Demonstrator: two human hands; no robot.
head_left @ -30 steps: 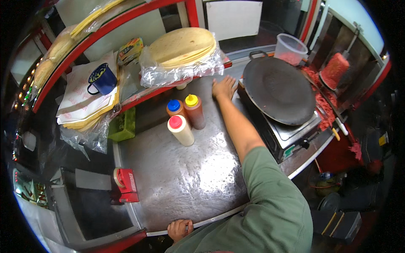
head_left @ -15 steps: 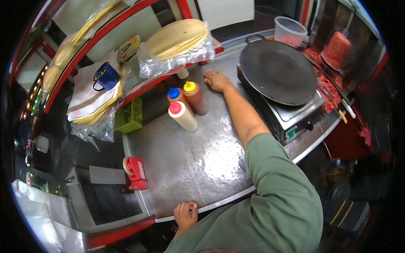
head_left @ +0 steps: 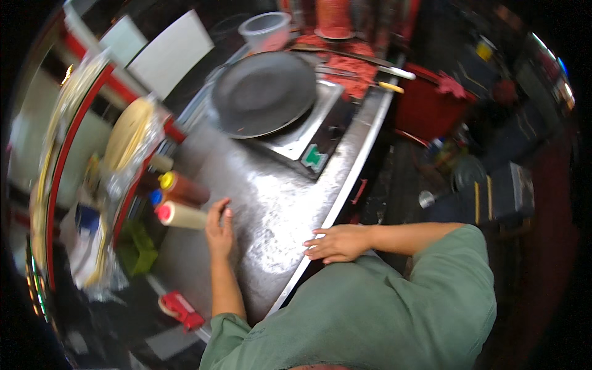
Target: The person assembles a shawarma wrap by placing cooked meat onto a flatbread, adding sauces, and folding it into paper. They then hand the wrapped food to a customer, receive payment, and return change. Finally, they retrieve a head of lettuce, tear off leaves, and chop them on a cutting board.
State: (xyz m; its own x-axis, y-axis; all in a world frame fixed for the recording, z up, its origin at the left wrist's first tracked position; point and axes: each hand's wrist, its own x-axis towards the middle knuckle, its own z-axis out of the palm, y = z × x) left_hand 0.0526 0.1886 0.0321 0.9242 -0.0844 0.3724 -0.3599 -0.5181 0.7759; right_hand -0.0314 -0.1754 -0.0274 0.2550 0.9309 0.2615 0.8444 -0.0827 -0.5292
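Observation:
My left hand (head_left: 220,229) is raised over the metal counter (head_left: 250,280), thumb and fingers apart and nothing in it. Just left of its fingers is a cream squeeze bottle (head_left: 187,216) with a red cap; whether they touch is unclear. Behind that bottle stand a reddish-brown one (head_left: 190,188) with a yellow cap and another with a blue cap (head_left: 156,197), mostly hidden. At the counter's near edge, my right hand (head_left: 343,243) rests with its fingers stretched out, holding nothing.
Beyond the hands, a black griddle pan (head_left: 265,92) sits on a steel burner (head_left: 296,145). Chopped red meat (head_left: 351,71) and a long knife (head_left: 394,72) lie behind it. Tortillas (head_left: 126,135), a green bin (head_left: 137,250) and a red tape dispenser (head_left: 182,310) are at left.
The view has swung to the right. My right hand has come back from the far counter to the near edge. My left hand has moved from the edge up beside the bottles.

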